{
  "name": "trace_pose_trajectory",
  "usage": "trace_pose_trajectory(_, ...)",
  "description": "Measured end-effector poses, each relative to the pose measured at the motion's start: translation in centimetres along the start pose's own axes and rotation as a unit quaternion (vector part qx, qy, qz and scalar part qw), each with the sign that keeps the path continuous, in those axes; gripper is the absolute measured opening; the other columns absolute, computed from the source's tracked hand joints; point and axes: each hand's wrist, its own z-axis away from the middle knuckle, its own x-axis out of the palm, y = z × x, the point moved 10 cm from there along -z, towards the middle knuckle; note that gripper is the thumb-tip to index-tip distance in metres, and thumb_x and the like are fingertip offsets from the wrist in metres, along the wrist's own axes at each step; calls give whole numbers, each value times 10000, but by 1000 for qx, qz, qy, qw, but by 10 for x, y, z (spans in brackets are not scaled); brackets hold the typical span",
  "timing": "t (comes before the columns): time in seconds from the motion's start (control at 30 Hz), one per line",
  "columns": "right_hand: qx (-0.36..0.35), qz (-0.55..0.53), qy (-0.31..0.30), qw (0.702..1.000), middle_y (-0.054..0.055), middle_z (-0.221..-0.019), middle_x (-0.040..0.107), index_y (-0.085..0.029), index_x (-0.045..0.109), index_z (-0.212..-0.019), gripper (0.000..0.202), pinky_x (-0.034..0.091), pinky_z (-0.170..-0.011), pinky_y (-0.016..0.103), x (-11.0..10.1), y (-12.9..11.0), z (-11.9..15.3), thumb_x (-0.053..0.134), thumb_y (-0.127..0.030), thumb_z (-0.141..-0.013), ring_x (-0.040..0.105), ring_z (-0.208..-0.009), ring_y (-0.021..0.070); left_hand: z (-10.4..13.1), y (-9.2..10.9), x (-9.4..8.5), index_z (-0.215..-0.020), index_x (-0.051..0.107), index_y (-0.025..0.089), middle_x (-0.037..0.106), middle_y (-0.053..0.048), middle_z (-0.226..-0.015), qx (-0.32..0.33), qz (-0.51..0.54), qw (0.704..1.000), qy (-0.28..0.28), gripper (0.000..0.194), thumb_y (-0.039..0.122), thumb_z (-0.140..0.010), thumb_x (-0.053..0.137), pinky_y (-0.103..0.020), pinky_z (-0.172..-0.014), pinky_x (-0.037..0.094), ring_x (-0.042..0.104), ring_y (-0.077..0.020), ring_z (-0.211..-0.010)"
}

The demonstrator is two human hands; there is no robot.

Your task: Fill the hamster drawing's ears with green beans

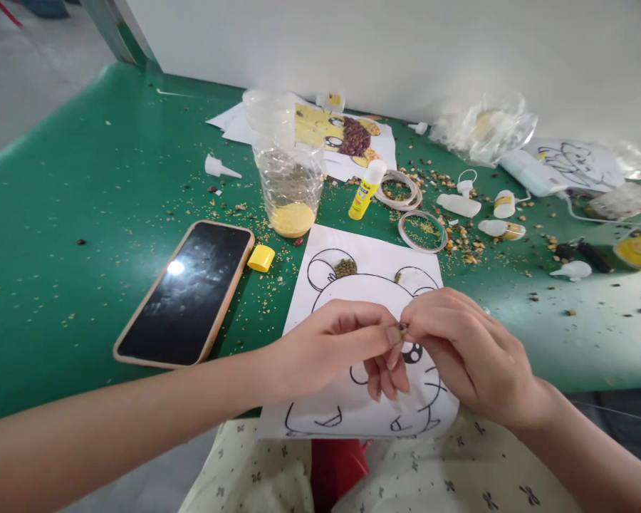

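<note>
Two hands met over a paper drawing [371,285], left hand [334,345] and right hand [467,349] fingertips pinched on one tiny seed [402,328], green counter [85,214] strewn with grains.

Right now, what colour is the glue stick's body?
Yellow, with a white cap; the glue stick shows best in the head view.

You can see dark letters on the yellow glue stick [366,190] in the middle of the table, but they are too small to read. Nothing else has words.
</note>
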Motion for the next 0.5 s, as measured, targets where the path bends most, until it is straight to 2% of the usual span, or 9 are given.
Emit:
trace_pose_trajectory(0.17, 16, -32, 43, 998, 18, -736, 606, -168, 532, -898, 254, 491, -617, 258, -7, 2, -1, 482, 48, -773, 578, -695, 121, 1, 2, 1, -664, 503, 137, 620, -32, -660, 6, 3, 1000, -1, 238, 215, -881, 442, -223, -576, 467, 566, -92, -584)
trace_pose_trajectory(0.5, -2, 16, 2, 1000, 42, -734, 604, -134, 532, -872, 248, 473, -642, 268, -2, -5, 0, 454, 70, -756, 547, -717, 135, 0, -2, 0, -663, 522, 129, 616, -26, -662, 4, -4, 1000, -8, 242, 208, -881, 452, -202, -563, 459, 560, -80, -573)
